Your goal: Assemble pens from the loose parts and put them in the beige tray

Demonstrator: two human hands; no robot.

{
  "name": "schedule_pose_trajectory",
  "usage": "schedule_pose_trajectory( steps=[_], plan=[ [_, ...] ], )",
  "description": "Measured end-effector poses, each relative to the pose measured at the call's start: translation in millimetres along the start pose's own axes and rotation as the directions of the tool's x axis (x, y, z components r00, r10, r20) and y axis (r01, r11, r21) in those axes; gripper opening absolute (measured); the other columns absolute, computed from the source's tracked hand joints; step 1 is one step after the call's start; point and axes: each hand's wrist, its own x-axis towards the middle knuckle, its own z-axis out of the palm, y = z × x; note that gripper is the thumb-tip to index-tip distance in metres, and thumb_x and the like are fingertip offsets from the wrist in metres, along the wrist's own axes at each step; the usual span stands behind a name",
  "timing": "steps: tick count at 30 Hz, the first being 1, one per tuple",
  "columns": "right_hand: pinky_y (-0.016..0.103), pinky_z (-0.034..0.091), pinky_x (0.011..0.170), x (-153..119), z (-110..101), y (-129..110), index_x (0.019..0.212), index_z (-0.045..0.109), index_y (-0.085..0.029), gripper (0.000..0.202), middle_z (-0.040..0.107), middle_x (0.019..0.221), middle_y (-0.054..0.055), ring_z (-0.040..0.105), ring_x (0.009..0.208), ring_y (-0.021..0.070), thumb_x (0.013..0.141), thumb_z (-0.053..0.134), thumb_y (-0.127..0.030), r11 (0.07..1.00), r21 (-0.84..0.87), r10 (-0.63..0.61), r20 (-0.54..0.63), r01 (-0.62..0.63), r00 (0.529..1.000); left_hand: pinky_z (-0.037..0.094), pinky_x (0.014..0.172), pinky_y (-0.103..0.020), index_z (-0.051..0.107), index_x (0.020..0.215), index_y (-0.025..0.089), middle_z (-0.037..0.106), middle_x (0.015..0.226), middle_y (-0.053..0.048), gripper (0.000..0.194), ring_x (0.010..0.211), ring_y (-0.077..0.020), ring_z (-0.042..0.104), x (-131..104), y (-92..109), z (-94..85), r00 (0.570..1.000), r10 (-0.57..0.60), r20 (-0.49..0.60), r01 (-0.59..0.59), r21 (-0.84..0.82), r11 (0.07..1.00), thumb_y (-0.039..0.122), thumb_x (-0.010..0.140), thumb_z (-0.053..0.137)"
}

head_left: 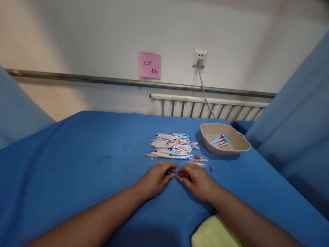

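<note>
My left hand (157, 178) and my right hand (196, 180) meet just in front of a heap of pens, fingertips almost touching. Both are closed in a pinch on a thin, pale pen part (173, 174), one hand at each end. Fingers cover most of it, so its exact shape is hidden. Beyond lies the heap of pale pens and pen pieces (169, 145), mostly lying sideways. Close to my right hand rest a few pinkish pen pieces (197, 164), a brown piece (197, 157) and a small blue piece (212, 169).
A beige basin (233, 147) at the right holds several assembled-looking pens (220, 140). Blue cloth (77, 164) covers the table. Yellow fabric (216, 233) shows below my right forearm. Behind stand a white radiator (190, 99), a metal rail and a plugged-in cable (204, 91).
</note>
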Motion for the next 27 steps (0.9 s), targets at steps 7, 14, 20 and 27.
schedule_pose_trajectory(
  steps=[7,14,20,27],
  plan=[
    [0.026,0.039,0.068,0,-1,1,0.092,0.063,-0.021,0.013,0.063,0.083,0.001,0.056,0.079,0.0158,0.081,0.064,-0.027,1.0,-0.013,0.001,0.005,-0.001,1.0,0.044,0.081,-0.03,0.06,0.104,0.021,0.066,0.094,-0.004,0.022,0.091,-0.0197,0.058,-2,1,0.2,1.0,0.007,-0.018,-0.006,0.064,0.998,0.018,0.084,0.052],
    [0.025,0.038,0.068,-1,0,2,0.086,0.062,-0.021,0.006,0.063,0.082,0.001,0.056,0.079,0.0152,0.085,0.058,-0.024,0.998,-0.024,-0.059,0.021,0.06,0.998,0.045,0.08,-0.028,0.056,0.107,0.022,0.066,0.093,-0.003,0.022,0.087,-0.0176,0.06,-6,8,2.9,1.0,0.002,-0.028,-0.003,-0.043,0.999,0.023,0.085,0.052],
    [0.024,0.038,0.066,-3,-5,2,0.081,0.06,-0.019,0.007,0.062,0.078,0.001,0.056,0.075,0.0141,0.083,0.054,-0.017,0.996,-0.067,-0.056,0.022,0.057,0.998,0.045,0.082,-0.028,0.055,0.108,0.021,0.067,0.093,-0.003,0.024,0.089,-0.0176,0.061,-6,2,1.5,0.999,-0.028,-0.046,0.026,-0.05,0.998,0.018,0.084,0.049],
    [0.024,0.038,0.059,4,-7,20,0.078,0.057,-0.02,0.008,0.061,0.067,-0.001,0.056,0.062,0.0139,0.083,0.05,-0.021,0.988,0.021,0.157,-0.2,-0.156,0.967,0.045,0.08,-0.027,0.056,0.106,0.02,0.067,0.093,-0.002,0.023,0.087,-0.0169,0.062,-1,2,3.3,0.996,-0.071,-0.049,0.068,-0.061,0.996,0.018,0.084,0.05]
  ],
)
